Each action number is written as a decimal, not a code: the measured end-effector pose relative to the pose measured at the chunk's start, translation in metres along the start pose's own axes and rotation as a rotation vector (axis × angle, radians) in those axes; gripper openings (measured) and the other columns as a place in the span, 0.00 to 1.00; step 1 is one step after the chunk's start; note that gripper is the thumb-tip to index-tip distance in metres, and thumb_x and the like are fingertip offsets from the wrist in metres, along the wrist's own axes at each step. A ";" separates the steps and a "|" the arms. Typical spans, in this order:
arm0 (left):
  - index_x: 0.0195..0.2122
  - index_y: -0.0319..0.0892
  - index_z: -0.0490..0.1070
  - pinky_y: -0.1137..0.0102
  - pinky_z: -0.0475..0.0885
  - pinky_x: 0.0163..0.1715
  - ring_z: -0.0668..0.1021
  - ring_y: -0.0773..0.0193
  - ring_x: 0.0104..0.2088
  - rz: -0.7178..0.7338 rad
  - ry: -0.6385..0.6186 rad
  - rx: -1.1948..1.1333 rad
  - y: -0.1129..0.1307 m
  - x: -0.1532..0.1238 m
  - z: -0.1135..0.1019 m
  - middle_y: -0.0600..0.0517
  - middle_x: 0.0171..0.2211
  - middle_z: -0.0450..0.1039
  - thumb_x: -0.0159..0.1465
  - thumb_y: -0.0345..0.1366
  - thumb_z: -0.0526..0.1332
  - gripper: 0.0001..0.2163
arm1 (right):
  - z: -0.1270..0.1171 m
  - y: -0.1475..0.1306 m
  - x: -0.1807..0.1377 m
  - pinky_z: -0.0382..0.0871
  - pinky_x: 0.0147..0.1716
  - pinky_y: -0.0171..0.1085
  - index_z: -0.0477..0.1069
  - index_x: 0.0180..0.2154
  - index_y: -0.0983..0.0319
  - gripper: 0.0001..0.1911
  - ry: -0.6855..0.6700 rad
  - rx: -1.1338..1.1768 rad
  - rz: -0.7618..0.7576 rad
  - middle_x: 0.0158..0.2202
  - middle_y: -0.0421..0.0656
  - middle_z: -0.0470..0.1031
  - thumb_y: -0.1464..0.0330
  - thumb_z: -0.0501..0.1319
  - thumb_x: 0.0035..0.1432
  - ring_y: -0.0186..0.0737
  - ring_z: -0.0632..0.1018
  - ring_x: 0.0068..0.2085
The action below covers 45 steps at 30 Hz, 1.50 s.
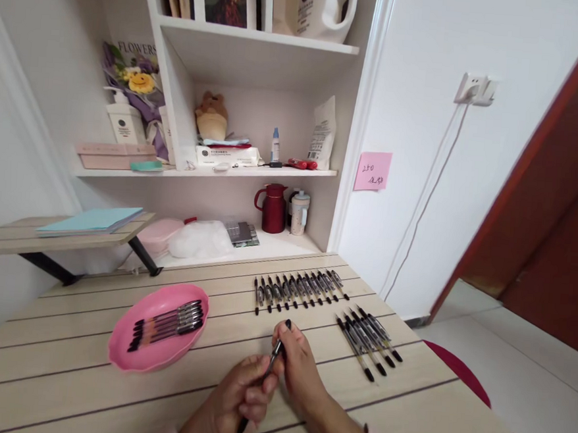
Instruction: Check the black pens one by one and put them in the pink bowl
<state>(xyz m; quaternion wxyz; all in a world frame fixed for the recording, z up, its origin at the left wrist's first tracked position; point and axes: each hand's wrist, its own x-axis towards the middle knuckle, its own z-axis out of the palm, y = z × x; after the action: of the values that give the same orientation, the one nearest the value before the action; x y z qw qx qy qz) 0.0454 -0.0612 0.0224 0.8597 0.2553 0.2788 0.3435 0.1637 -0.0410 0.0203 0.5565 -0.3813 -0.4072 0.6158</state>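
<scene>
Both of my hands are closed on one black pen (pixel 275 355), held slantwise above the table's front part. My left hand (pixel 241 398) wraps its lower length, and a dark end sticks out below the fingers. My right hand (pixel 299 369) pinches the upper end, where a black tip shows above the thumb. Beyond the hands lies a row of several dark pens or pen parts (pixel 298 291). To the right is a group of several black-ended pens (pixel 368 337). On the left, a pink bowl (pixel 123 357) holds several pens (pixel 167 325) side by side.
The wood-plank table (pixel 84 387) carries a small raised shelf (pixel 0 236) with blue paper (pixel 91 221) at left. Behind stands a white shelf unit with a red jug (pixel 274 209), a cup (pixel 300 214) and a plastic bag (pixel 202 239). A red stool (pixel 456 370) is beside the table.
</scene>
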 end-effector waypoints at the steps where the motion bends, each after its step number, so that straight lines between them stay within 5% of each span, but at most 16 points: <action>1: 0.31 0.35 0.71 0.84 0.43 0.09 0.52 0.85 0.10 0.003 -0.017 0.001 -0.001 0.000 0.000 0.58 0.17 0.62 0.53 0.39 0.64 0.11 | -0.001 -0.001 0.000 0.48 0.12 0.26 0.59 0.26 0.61 0.19 0.004 0.020 0.000 0.11 0.29 0.56 0.51 0.52 0.53 0.25 0.58 0.12; 9: 0.26 0.38 0.67 0.81 0.48 0.09 0.59 0.80 0.11 0.338 0.284 0.378 -0.009 0.019 0.005 0.58 0.17 0.65 0.53 0.42 0.62 0.12 | -0.009 -0.003 0.013 0.51 0.14 0.27 0.63 0.27 0.62 0.19 -0.077 0.017 -0.059 0.14 0.31 0.60 0.53 0.62 0.45 0.25 0.60 0.14; 15: 0.42 0.42 0.65 0.80 0.43 0.09 0.53 0.80 0.10 0.213 0.122 0.358 -0.006 0.017 0.004 0.59 0.18 0.65 0.55 0.42 0.60 0.15 | -0.022 -0.007 0.027 0.58 0.21 0.28 0.68 0.36 0.64 0.21 0.106 0.105 -0.131 0.23 0.36 0.67 0.54 0.61 0.46 0.28 0.66 0.22; 19: 0.48 0.44 0.62 0.80 0.42 0.10 0.53 0.80 0.09 0.152 0.120 0.276 -0.005 0.011 0.001 0.60 0.19 0.64 0.55 0.40 0.60 0.19 | -0.033 -0.010 0.036 0.61 0.22 0.30 0.65 0.39 0.63 0.23 0.217 0.117 -0.157 0.26 0.37 0.68 0.54 0.60 0.45 0.30 0.70 0.23; 23: 0.48 0.45 0.63 0.80 0.42 0.10 0.54 0.80 0.10 0.166 0.154 0.243 -0.003 0.010 -0.002 0.61 0.18 0.63 0.54 0.39 0.61 0.19 | -0.047 -0.018 0.037 0.60 0.21 0.32 0.65 0.35 0.63 0.17 0.258 -0.231 -0.192 0.22 0.35 0.67 0.57 0.58 0.48 0.31 0.68 0.19; 27: 0.48 0.45 0.63 0.80 0.43 0.10 0.55 0.80 0.10 0.173 0.185 0.263 -0.002 0.010 0.001 0.60 0.19 0.63 0.54 0.39 0.61 0.19 | -0.075 -0.036 0.028 0.60 0.27 0.33 0.68 0.27 0.63 0.05 0.288 -0.991 -0.238 0.23 0.40 0.71 0.68 0.57 0.50 0.36 0.72 0.27; 31: 0.47 0.44 0.64 0.81 0.42 0.10 0.54 0.80 0.10 0.213 0.198 0.287 -0.004 0.008 0.009 0.60 0.18 0.63 0.53 0.39 0.62 0.20 | -0.099 -0.043 0.017 0.60 0.31 0.35 0.69 0.31 0.65 0.05 0.397 -1.556 -0.104 0.31 0.49 0.74 0.71 0.56 0.53 0.42 0.75 0.35; 37: 0.47 0.44 0.64 0.81 0.43 0.10 0.54 0.80 0.10 0.192 0.204 0.301 -0.004 0.008 0.011 0.60 0.18 0.64 0.53 0.39 0.62 0.20 | -0.108 -0.029 0.009 0.60 0.32 0.36 0.68 0.35 0.66 0.07 0.400 -1.747 0.002 0.36 0.52 0.74 0.71 0.53 0.57 0.44 0.76 0.37; 45: 0.46 0.42 0.66 0.81 0.43 0.09 0.54 0.80 0.10 0.214 0.229 0.298 -0.003 0.006 0.016 0.60 0.17 0.64 0.51 0.40 0.64 0.21 | -0.110 -0.028 0.003 0.61 0.33 0.37 0.68 0.36 0.67 0.09 0.419 -1.714 0.004 0.36 0.53 0.74 0.69 0.54 0.56 0.45 0.75 0.38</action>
<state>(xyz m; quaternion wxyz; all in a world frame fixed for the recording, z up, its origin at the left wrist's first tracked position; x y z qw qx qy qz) 0.0608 -0.0630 0.0296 0.7337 0.3671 0.3936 0.4147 0.2755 -0.0281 0.0048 0.1411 -0.7734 -0.6178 0.0167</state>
